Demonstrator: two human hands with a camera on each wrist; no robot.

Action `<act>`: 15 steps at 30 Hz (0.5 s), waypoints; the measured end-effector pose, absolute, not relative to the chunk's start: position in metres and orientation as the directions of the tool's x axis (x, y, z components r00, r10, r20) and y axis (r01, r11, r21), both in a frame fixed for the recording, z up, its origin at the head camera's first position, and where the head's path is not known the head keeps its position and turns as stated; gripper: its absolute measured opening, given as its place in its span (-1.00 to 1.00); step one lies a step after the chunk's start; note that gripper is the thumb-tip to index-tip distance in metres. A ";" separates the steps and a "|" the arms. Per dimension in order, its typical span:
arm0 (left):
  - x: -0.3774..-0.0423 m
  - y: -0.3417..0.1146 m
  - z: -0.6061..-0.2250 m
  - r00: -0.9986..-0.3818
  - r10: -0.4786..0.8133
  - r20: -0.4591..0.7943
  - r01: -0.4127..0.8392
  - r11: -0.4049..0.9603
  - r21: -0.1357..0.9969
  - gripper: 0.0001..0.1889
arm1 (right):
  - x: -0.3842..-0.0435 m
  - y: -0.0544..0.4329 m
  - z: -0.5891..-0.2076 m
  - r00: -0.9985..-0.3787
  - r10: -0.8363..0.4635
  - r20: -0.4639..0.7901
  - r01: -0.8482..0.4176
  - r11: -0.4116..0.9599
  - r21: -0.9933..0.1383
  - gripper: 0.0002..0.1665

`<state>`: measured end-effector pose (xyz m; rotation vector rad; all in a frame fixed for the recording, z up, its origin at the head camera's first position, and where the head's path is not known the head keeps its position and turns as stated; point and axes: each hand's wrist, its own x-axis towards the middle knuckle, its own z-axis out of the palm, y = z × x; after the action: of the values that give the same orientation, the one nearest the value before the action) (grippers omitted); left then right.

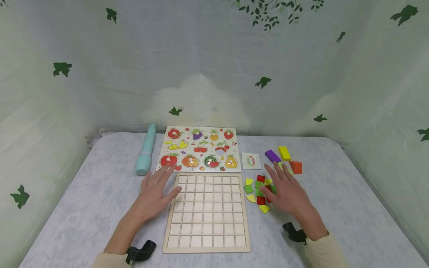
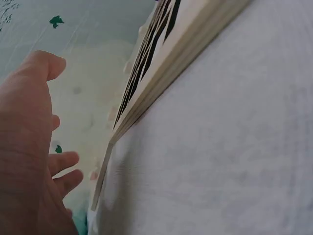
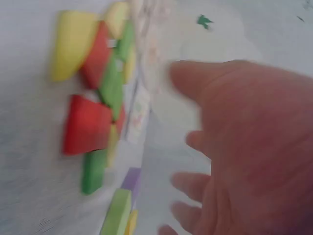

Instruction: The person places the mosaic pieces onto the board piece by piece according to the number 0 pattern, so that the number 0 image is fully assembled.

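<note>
My left hand (image 1: 155, 195) is held with its fingers spread, overlapping the left edge of a wooden grid board (image 1: 203, 207) in the head view. Its fingertips reach toward the lower left corner of a fruit peg puzzle (image 1: 186, 150). In the left wrist view the same hand (image 2: 29, 132) appears beside the boards' edges, gripping nothing. My right hand (image 1: 289, 195) has its fingers spread over a cluster of small blocks, among them a red block (image 1: 261, 201), a green block (image 1: 248, 189) and a yellow rounded block (image 1: 264, 209). The hand partly hides several of them.
A teal bottle-shaped object (image 1: 145, 152) lies left of the puzzle. Between puzzle and blocks is a small pattern card (image 1: 251, 161). Behind the right hand lie a purple block (image 1: 272, 156), a yellow rectangular block (image 1: 284, 153) and an orange block (image 1: 296, 167). A curtain (image 1: 214, 67) hangs behind the table.
</note>
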<state>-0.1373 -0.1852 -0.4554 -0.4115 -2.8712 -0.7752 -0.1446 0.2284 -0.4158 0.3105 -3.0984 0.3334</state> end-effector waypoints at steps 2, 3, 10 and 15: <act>-0.138 -0.186 -0.457 -0.955 0.235 0.180 0.295 0.773 0.561 -0.20 | -0.151 0.226 -0.411 -0.975 -0.221 0.003 -0.215 0.946 -0.244 -0.04; -0.139 -0.186 -0.458 -0.956 0.238 0.170 0.292 0.747 0.597 -0.20 | -0.156 0.226 -0.410 -0.973 -0.229 -0.020 -0.216 0.941 -0.259 -0.04; -0.145 -0.188 -0.470 -0.936 0.292 0.196 0.348 0.685 0.640 -0.24 | -0.184 0.218 -0.405 -0.970 -0.208 -0.121 -0.147 0.909 -0.389 -0.21; -0.145 -0.191 -0.478 -0.915 0.336 0.222 0.402 0.760 0.510 -0.32 | -0.191 0.211 -0.414 -0.948 -0.305 -0.092 -0.235 0.866 -0.442 -0.42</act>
<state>-0.1454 -0.1909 -0.4780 -0.5971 -2.8366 -0.8626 -0.1914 0.2114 -0.4139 0.4644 -3.1871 0.7216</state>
